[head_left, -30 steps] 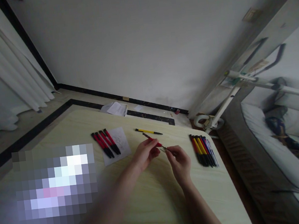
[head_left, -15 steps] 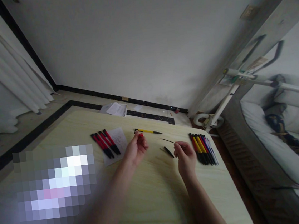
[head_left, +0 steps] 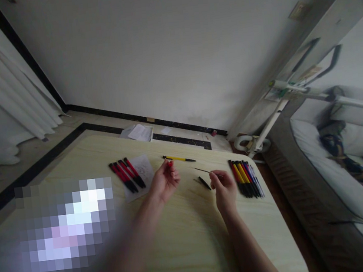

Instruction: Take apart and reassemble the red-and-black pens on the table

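Observation:
My left hand (head_left: pixel 164 182) is closed around a small red pen barrel (head_left: pixel 170 164), and only its red end shows past the fingers. To the right, my right hand (head_left: pixel 224 192) pinches a thin dark pen refill (head_left: pixel 201 170), its tip pointing left toward the other hand. Between the hands, a black pen part (head_left: pixel 204 183) lies on the table, with something small and thin beside it that I cannot make out. Just beyond the left hand is a yellow and black pen (head_left: pixel 179 158).
Several red and black pens (head_left: pixel 125 177) lie partly on a paper sheet (head_left: pixel 145 164) at left. A row of several red, yellow, blue and white pens (head_left: pixel 246 179) lies near the right edge of the wooden table (head_left: pixel 181 249). A blurred bright patch (head_left: pixel 77 226) covers the lower left.
The whole view has shifted slightly. Both hands keep nearly the same pose, with the red pen barrel and the refill still held.

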Tool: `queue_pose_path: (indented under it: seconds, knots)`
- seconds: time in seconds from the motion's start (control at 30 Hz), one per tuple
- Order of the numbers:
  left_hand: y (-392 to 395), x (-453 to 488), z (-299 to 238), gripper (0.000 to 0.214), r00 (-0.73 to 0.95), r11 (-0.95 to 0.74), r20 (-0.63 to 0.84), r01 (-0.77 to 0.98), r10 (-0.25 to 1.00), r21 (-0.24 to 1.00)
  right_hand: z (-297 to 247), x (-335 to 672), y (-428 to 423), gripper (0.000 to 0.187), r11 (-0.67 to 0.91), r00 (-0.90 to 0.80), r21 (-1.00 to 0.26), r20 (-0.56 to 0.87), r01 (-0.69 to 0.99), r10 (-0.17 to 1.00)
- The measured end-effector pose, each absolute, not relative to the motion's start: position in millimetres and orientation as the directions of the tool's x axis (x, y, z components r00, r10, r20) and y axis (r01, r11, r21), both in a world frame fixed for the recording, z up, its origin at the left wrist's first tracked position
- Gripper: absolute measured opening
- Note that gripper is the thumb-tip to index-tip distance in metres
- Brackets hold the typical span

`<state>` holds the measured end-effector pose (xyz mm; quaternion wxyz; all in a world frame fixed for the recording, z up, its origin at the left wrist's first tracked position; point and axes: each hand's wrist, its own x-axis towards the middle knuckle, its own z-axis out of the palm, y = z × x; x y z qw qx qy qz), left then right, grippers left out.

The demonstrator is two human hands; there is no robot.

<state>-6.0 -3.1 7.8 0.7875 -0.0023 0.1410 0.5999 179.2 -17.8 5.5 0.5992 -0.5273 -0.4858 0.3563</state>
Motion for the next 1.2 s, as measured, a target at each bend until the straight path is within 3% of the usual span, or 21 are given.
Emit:
queue_pose_path:
  seconds: [0.1, 0.17, 0.23, 0.3, 0.4, 0.53, 0.83, 1.2]
  knots:
    - [-3.3, -2.2, 9.4, 0.019, 0.181, 0.287, -0.293, -0.883, 0.939, 0.373, 6.0, 182.6, -15.6, 0.019, 0.186, 0.297, -0.979, 0.203, 0.083, 0.933]
    - [-3.6, 1.2, 10.5, 0.024, 0.052, 0.254, -0.323, -0.740, 0.945, 0.623, 5.5, 184.9, -13.6, 0.019, 0.189, 0.312, -0.978, 0.208, 0.091, 0.927]
    - [-4.7, 3.7, 11.6, 0.028, -0.110, 0.170, -0.243, -0.449, 0.964, 0.877, 4.6, 186.8, -11.8, 0.019, 0.192, 0.320, -0.977, 0.213, 0.096, 0.923]
    - [-6.8, 4.6, 12.8, 0.030, -0.196, 0.058, -0.069, -0.065, 0.978, 0.996, 3.9, 187.9, -10.7, 0.019, 0.191, 0.320, -0.977, 0.211, 0.093, 0.924]
    - [-10.3, 3.8, 14.2, 0.030, -0.173, -0.059, 0.140, 0.404, 0.975, 0.913, 4.2, 188.0, -10.5, 0.018, 0.179, 0.307, -0.980, 0.196, 0.082, 0.931]
    - [-12.4, 3.9, 13.5, 0.028, -0.071, -0.139, 0.251, 0.673, 0.965, 0.726, 5.2, 187.2, -11.3, 0.018, 0.173, 0.294, -0.981, 0.190, 0.085, 0.937]
    - [-11.6, 8.1, 9.6, 0.028, -0.046, -0.119, 0.251, 0.790, 0.967, 0.601, -3.7, 187.8, -5.8, 0.018, 0.134, 0.279, -0.981, 0.169, 0.139, 0.945]
    - [-9.6, 8.6, 10.8, 0.020, -0.156, -0.061, 0.233, 0.695, 0.960, 0.716, -4.3, 189.4, -4.3, 0.022, 0.138, 0.308, -0.981, 0.175, 0.136, 0.935]
